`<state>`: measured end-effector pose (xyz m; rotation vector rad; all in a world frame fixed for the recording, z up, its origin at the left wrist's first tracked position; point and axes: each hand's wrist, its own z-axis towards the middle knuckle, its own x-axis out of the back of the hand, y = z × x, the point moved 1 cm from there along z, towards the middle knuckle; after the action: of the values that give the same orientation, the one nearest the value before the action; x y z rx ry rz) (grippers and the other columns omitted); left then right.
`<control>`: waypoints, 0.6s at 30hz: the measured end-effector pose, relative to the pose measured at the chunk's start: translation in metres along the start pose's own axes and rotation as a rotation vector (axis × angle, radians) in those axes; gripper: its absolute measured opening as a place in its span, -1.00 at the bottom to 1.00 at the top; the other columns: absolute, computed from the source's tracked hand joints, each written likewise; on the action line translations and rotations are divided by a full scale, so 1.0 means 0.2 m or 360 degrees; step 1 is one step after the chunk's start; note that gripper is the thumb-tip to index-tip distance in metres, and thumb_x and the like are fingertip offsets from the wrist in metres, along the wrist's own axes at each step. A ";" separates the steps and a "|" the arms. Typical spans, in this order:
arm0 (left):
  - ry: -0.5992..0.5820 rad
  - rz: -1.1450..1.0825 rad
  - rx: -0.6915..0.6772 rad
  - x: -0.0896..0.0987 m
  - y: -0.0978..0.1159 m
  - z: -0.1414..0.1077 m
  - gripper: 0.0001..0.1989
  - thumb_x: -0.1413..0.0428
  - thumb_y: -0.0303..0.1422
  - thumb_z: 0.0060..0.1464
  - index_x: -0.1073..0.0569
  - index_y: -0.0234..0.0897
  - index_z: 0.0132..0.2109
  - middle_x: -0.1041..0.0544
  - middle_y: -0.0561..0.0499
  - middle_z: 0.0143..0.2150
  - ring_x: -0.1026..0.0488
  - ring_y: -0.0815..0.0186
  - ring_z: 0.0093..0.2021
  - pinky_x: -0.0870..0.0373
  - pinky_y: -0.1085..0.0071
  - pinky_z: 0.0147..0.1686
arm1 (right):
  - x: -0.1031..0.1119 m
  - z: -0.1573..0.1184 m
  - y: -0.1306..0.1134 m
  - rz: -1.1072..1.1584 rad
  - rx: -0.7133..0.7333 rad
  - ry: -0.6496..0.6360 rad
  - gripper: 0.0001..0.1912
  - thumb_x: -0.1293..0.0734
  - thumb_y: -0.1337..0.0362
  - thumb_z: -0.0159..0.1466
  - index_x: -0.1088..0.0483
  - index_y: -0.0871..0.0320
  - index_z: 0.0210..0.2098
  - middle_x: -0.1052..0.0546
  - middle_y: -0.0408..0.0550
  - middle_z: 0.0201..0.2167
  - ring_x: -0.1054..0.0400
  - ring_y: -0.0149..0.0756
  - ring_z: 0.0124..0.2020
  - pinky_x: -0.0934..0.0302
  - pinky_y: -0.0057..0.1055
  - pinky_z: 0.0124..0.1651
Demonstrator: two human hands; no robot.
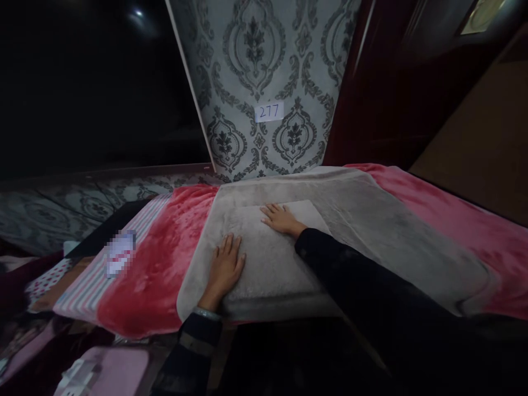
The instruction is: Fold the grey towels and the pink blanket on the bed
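A grey plush blanket [358,203] lies spread over a surface, with a lighter, squarish layer [268,264] of the same plush on its near middle; whether this is a fold or a separate piece I cannot tell. My left hand [225,269] rests flat at that layer's left side, fingers stretched out and pointing away from me. Near its far edge my right hand [282,219] presses down, palm down with spread fingers pointing left. Neither hand grips anything. Under the grey plush lies a red blanket [160,275], showing to the left and right of it.
Left of the red blanket is a striped cloth [93,283] with a small pixelated packet [120,254] on it. A large dark screen [94,88] stands behind at left. Patterned wallpaper bears a paper label [269,111] reading 277. A pink stool-like object [121,368] sits lower left.
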<state>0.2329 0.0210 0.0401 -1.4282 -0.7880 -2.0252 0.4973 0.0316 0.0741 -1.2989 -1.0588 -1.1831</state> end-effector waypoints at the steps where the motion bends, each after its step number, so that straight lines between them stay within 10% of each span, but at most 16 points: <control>1: 0.0005 -0.0002 -0.0009 0.00 -0.01 0.00 -0.46 0.10 -0.27 0.36 -0.23 -0.29 0.41 -0.12 -0.26 0.49 -0.07 0.03 0.48 -0.17 -0.08 0.36 | -0.02 0.00 0.02 -0.0005 -0.0002 0.0021 -0.34 -0.01 -0.05 0.49 -0.03 0.05 0.48 -0.03 0.06 0.49 0.11 -0.02 0.48 0.13 0.11 0.43; 13: 0.0038 -0.0023 -0.0030 -0.01 -0.01 0.01 -0.46 0.10 -0.25 0.35 -0.25 -0.26 0.40 -0.14 -0.23 0.49 -0.09 0.02 0.48 -0.19 -0.08 0.36 | 0.07 -0.43 0.63 0.0104 -0.0638 -0.0088 -0.30 0.06 -0.01 0.47 0.01 0.18 0.49 0.01 0.13 0.49 0.11 0.10 0.48 0.11 0.23 0.40; 18: -0.0050 -0.0057 0.0012 0.01 0.02 0.02 -0.43 0.12 -0.22 0.35 -0.21 -0.28 0.42 -0.09 -0.21 0.51 -0.04 0.03 0.49 -0.12 -0.06 0.39 | 0.06 -0.64 0.37 -0.0009 -0.0468 0.0234 -0.25 0.00 -0.04 0.46 0.05 0.27 0.50 0.09 0.21 0.51 0.22 0.14 0.50 0.15 0.22 0.42</control>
<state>0.2372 0.0212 0.0431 -1.4544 -0.8395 -2.0289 0.5617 -0.1014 0.0727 -1.4076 -0.8035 -1.4553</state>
